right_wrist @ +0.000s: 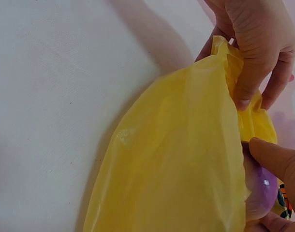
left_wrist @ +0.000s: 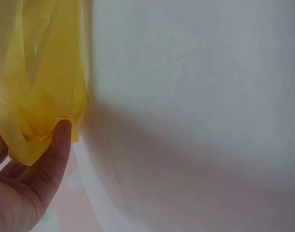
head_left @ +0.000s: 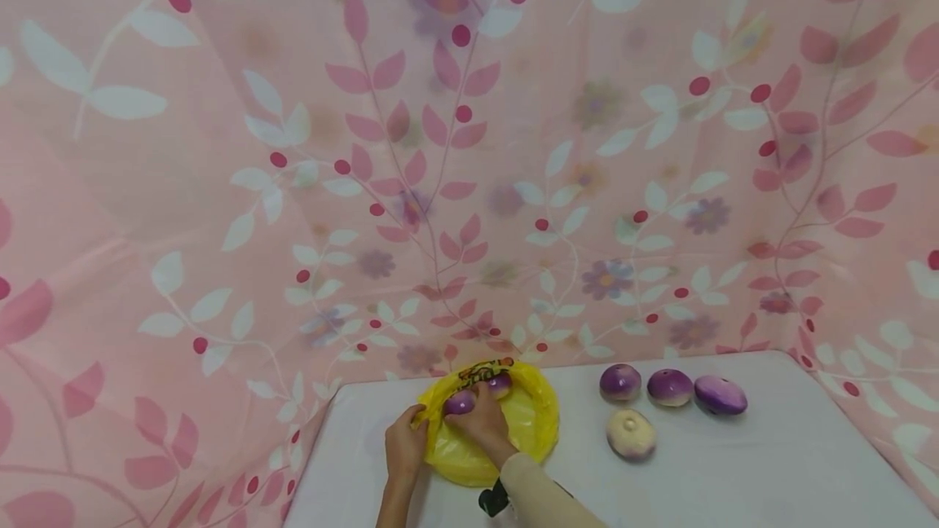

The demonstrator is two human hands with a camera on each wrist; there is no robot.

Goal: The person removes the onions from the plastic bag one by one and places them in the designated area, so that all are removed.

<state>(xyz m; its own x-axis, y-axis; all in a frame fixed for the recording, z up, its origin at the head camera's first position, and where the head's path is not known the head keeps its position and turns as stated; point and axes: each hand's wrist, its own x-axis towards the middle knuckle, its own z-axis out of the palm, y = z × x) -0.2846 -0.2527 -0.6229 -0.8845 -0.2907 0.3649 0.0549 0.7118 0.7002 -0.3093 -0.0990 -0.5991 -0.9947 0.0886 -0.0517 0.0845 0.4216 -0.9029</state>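
A yellow plastic bag point(head_left: 539, 430) lies with its mouth spread wide on the table. My left hand point(head_left: 405, 442) pinches the bag's left rim between thumb and fingers, seen closely in the left wrist view by the thumb point(left_wrist: 60, 150). Reaching into the mouth, my right hand point(head_left: 484, 424) holds a purple-and-cream turnip point(right_wrist: 263, 188) between thumb and fingers. In the head view this turnip point(head_left: 460, 403) shows beside the thumb. A second purple turnip point(head_left: 500, 385) sits just behind the right hand, inside the bag's rim. The right fingertips are partly hidden.
On the right of the white table point(head_left: 734, 471) stand three purple-topped turnips in a row: left point(head_left: 620, 382), middle point(head_left: 670, 388) and right point(head_left: 720, 394). A cream-side-up turnip point(head_left: 631, 434) lies in front. Behind hangs a pink floral curtain point(head_left: 499, 267).
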